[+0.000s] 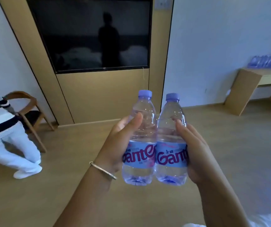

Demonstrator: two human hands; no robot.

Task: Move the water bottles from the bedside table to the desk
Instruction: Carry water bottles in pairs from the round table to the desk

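Two clear water bottles with pale purple caps and blue labels are held upright side by side in front of me, touching each other. My left hand (115,145) grips the left bottle (139,171) around its middle, thumb up along the front. My right hand (195,149) grips the right bottle (170,171) the same way. The wooden desk (246,84) stands at the far right against the wall, with several more water bottles (267,61) lying on its top.
A dark wall-mounted TV (90,33) in a wooden panel faces me. A wooden chair (28,110) stands at the left wall, with another person (5,133) in white trousers beside it. Wooden floor (229,153) stretches between me and the desk.
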